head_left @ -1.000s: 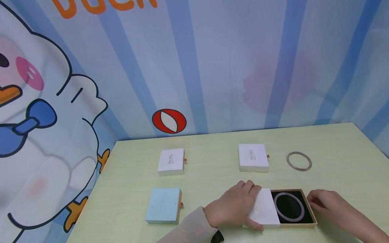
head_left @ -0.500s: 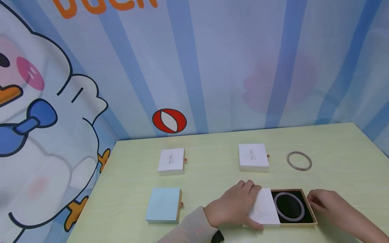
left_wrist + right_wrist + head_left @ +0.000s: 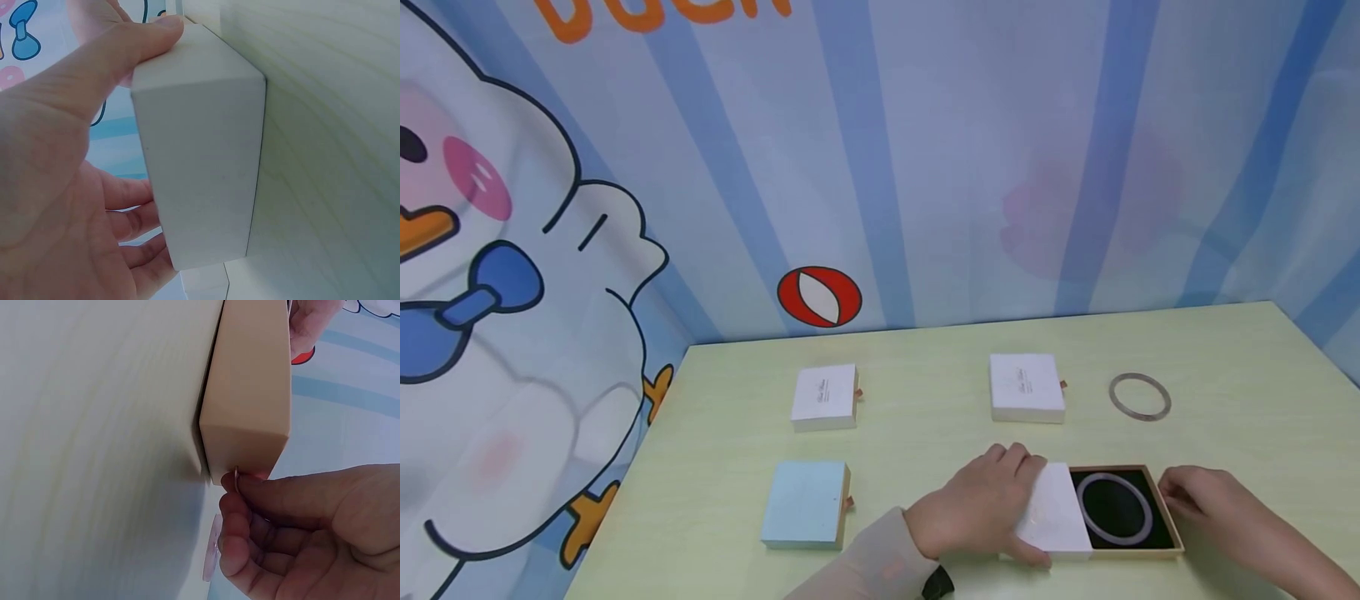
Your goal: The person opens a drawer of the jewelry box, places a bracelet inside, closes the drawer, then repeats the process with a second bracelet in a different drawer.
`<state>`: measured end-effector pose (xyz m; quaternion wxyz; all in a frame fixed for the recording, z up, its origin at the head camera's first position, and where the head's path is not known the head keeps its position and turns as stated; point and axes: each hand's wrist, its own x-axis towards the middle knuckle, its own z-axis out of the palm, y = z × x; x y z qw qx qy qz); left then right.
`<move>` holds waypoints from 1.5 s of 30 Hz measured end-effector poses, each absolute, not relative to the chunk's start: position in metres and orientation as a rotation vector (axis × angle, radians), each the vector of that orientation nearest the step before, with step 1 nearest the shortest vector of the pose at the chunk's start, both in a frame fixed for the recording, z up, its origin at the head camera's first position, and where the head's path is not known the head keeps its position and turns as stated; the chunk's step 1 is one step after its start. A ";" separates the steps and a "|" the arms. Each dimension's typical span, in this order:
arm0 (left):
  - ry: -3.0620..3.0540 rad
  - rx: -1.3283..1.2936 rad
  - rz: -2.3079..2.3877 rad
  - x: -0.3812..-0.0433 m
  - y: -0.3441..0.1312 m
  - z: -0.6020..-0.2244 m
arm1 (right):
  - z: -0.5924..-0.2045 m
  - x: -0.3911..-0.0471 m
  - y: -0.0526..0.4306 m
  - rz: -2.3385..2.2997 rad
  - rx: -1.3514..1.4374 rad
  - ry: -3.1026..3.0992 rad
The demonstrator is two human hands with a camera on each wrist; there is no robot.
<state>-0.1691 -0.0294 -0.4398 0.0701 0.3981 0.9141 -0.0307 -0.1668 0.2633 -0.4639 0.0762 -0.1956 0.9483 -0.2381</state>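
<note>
At the front right of the table lies a white box sleeve [image 3: 1058, 518], its drawer [image 3: 1138, 553] pulled partly out to the right. A pale bangle [image 3: 1148, 517] sits on the drawer's black lining. My left hand [image 3: 973, 508] grips the sleeve from its left end; in the left wrist view the thumb lies on one side of the sleeve [image 3: 200, 169], the fingers on the opposite one. Thumb and forefinger of my right hand [image 3: 294, 525] pinch a small ribbon tab [image 3: 237, 477] on the drawer's tan end. Its other fingers are curled.
Behind the opened box stand a white box [image 3: 1026, 386] and, to its right, a loose bangle [image 3: 1142, 416]. On the left are a smaller white box [image 3: 822, 398] and a light blue box [image 3: 803, 504], both with ribbon tabs. A printed blue backdrop [image 3: 955, 167] rises behind the table.
</note>
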 end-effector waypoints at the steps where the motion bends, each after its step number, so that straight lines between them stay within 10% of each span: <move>1: 2.752 1.200 -0.094 -0.169 -0.029 -0.440 | -0.464 -0.167 0.263 -0.712 -0.590 2.844; 45: 2.724 1.158 -0.063 -0.171 -0.028 -0.439 | -0.465 -0.165 0.259 -0.700 -0.541 2.874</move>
